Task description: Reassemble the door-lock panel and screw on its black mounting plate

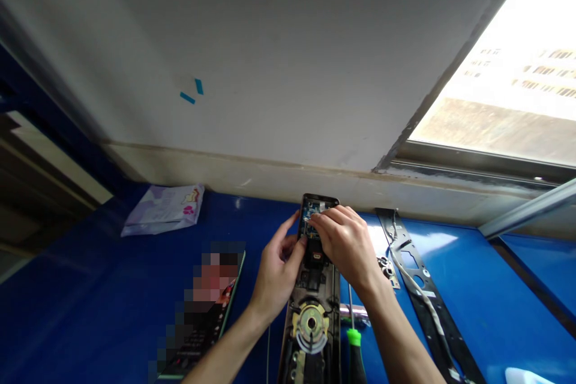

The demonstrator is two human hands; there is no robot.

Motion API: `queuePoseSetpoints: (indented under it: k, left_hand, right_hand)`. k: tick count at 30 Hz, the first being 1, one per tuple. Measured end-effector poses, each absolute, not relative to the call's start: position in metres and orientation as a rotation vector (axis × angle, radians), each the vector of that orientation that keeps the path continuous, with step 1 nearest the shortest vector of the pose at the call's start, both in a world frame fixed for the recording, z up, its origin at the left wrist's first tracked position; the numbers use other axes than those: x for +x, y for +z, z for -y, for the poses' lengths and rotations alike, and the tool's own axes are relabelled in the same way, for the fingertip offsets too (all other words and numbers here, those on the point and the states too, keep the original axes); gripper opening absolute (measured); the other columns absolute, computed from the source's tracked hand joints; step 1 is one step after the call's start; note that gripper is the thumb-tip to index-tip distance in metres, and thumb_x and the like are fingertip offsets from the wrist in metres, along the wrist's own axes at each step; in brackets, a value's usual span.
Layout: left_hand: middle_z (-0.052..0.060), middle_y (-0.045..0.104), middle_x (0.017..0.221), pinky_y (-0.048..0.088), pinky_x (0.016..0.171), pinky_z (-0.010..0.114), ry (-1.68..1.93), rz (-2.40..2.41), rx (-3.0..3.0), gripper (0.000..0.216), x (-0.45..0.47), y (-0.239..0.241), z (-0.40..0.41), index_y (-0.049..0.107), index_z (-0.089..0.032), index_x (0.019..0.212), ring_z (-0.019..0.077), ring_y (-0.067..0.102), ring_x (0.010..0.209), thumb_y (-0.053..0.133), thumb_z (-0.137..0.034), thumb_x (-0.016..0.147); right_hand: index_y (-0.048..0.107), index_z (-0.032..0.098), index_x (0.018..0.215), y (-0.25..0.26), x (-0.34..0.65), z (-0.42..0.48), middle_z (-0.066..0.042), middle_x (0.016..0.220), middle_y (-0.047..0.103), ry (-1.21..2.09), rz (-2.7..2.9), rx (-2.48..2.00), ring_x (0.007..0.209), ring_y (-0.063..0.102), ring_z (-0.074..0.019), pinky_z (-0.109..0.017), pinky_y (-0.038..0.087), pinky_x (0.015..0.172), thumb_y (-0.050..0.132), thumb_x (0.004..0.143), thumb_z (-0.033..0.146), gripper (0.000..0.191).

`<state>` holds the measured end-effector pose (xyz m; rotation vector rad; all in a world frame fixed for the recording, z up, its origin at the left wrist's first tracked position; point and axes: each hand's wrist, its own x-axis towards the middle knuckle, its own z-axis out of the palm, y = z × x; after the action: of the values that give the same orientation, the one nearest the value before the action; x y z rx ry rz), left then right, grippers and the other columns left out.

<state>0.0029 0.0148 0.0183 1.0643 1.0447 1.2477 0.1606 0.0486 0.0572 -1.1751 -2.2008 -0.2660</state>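
A long dark housing (335, 294), which looks like an electronic door lock panel, lies with its inner side up on the blue table. Near its far end sits a blue circuit board (308, 211). My left hand (279, 270) grips the housing's left edge, its thumb beside the board. Bent over the board from the right is my right hand (344, 240), with fingertips drawn together at its surface; what they pinch, if anything, is hidden. Nearer to me, a round brass-coloured spindle mechanism (311, 323) is set in the housing.
Right of the housing lie a green-and-black screwdriver (354, 342), a metal part (390, 273) and a long black plate (420, 288) with a cable along it. To the left are a partly blurred flat dark item (202, 336) and a purple-white packet (164, 210). A wall (279, 72) stands behind.
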Motion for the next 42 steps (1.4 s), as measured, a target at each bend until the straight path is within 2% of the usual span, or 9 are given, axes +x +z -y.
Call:
queuePoseSetpoints:
  k: [18, 21, 24, 27, 30, 34, 36, 39, 42]
  left_hand:
    - [0.012, 0.083, 0.105, 0.063, 0.082, 0.036, 1.24, -1.085, 1.155, 0.076, 0.001, 0.015, -0.013, 0.058, -0.014, 0.152, 0.0294, 0.078, 0.094, 0.069, -0.061, 0.094]
    - [0.013, 0.082, 0.117, 0.062, 0.096, 0.042, 1.233, -1.158, 1.289, 0.064, -0.006, 0.018, -0.013, 0.062, -0.017, 0.15, 0.032, 0.078, 0.109, 0.06, -0.057, 0.101]
    - [0.011, 0.078, 0.131, 0.052, 0.114, 0.042, 1.301, -1.366, 1.549, 0.044, -0.02, 0.025, -0.015, 0.075, -0.022, 0.132, 0.0301, 0.07, 0.129, 0.05, -0.047, 0.106]
    - [0.01, 0.078, 0.116, 0.059, 0.096, 0.038, 1.246, -1.569, 1.819, 0.038, -0.035, 0.027, -0.017, 0.073, -0.022, 0.13, 0.0257, 0.076, 0.101, 0.049, -0.034, 0.103]
    - [0.009, 0.074, 0.102, 0.057, 0.073, 0.033, 0.893, -1.75, 2.008, 0.035, -0.042, 0.018, -0.017, 0.073, -0.023, 0.129, 0.0211, 0.071, 0.072, 0.056, -0.027, 0.098]
    - [0.011, 0.073, 0.11, 0.056, 0.071, 0.03, 0.619, -1.831, 2.091, 0.045, -0.042, 0.003, -0.016, 0.072, -0.021, 0.13, 0.0208, 0.073, 0.074, 0.058, -0.007, 0.09]
    - [0.01, 0.073, 0.108, 0.057, 0.073, 0.03, 0.726, -1.788, 2.115, 0.044, -0.041, 0.002, -0.017, 0.073, -0.021, 0.123, 0.0206, 0.074, 0.077, 0.053, -0.002, 0.089]
    - [0.009, 0.074, 0.106, 0.06, 0.079, 0.03, 1.172, -1.66, 2.136, 0.029, -0.037, 0.014, -0.015, 0.072, -0.02, 0.115, 0.0207, 0.075, 0.084, 0.053, -0.009, 0.096]
    - [0.008, 0.076, 0.104, 0.061, 0.087, 0.03, 1.576, -1.576, 2.125, 0.017, -0.031, 0.029, -0.008, 0.071, -0.021, 0.11, 0.0204, 0.076, 0.092, 0.058, -0.016, 0.102]
  right_hand:
    - [0.072, 0.022, 0.077, 0.062, 0.156, -0.046, -0.002, 0.071, 0.073, -0.281, 2.188, -1.169, 0.066, 0.062, -0.016, -0.032, 0.038, 0.07, 0.062, 0.103, 0.014, 0.029]
    - [0.074, 0.022, 0.08, 0.061, 0.157, -0.047, -0.002, 0.074, 0.075, -0.254, 2.189, -1.159, 0.069, 0.064, -0.0161, -0.031, 0.04, 0.072, 0.063, 0.103, 0.016, 0.026]
    - [0.075, 0.022, 0.082, 0.062, 0.159, -0.048, -0.002, 0.075, 0.075, -0.223, 2.185, -1.143, 0.071, 0.066, -0.0163, -0.031, 0.044, 0.073, 0.065, 0.102, 0.019, 0.023]
    - [0.076, 0.022, 0.083, 0.065, 0.16, -0.048, -0.003, 0.076, 0.076, -0.196, 2.162, -1.135, 0.072, 0.067, -0.0168, -0.03, 0.046, 0.073, 0.065, 0.103, 0.02, 0.023]
    - [0.077, 0.023, 0.084, 0.067, 0.16, -0.046, -0.003, 0.076, 0.076, -0.165, 2.137, -1.131, 0.072, 0.067, -0.0174, -0.031, 0.048, 0.073, 0.064, 0.103, 0.022, 0.023]
    - [0.078, 0.022, 0.088, 0.068, 0.161, -0.046, -0.004, 0.08, 0.078, -0.096, 2.134, -1.117, 0.075, 0.069, -0.0185, -0.032, 0.051, 0.077, 0.067, 0.101, 0.021, 0.017]
    - [0.078, 0.021, 0.089, 0.069, 0.162, -0.045, -0.004, 0.081, 0.078, -0.059, 2.132, -1.111, 0.076, 0.07, -0.0189, -0.033, 0.052, 0.079, 0.067, 0.101, 0.021, 0.017]
    - [0.079, 0.021, 0.091, 0.075, 0.163, -0.043, -0.005, 0.081, 0.079, 0.014, 2.129, -1.104, 0.075, 0.07, -0.0195, -0.035, 0.054, 0.078, 0.066, 0.101, 0.021, 0.017]
    - [0.079, 0.022, 0.111, 0.085, 0.165, -0.036, -0.005, 0.096, 0.082, 0.125, 2.141, -1.066, 0.085, 0.075, -0.0187, -0.031, 0.059, 0.078, 0.062, 0.1, 0.017, 0.021]
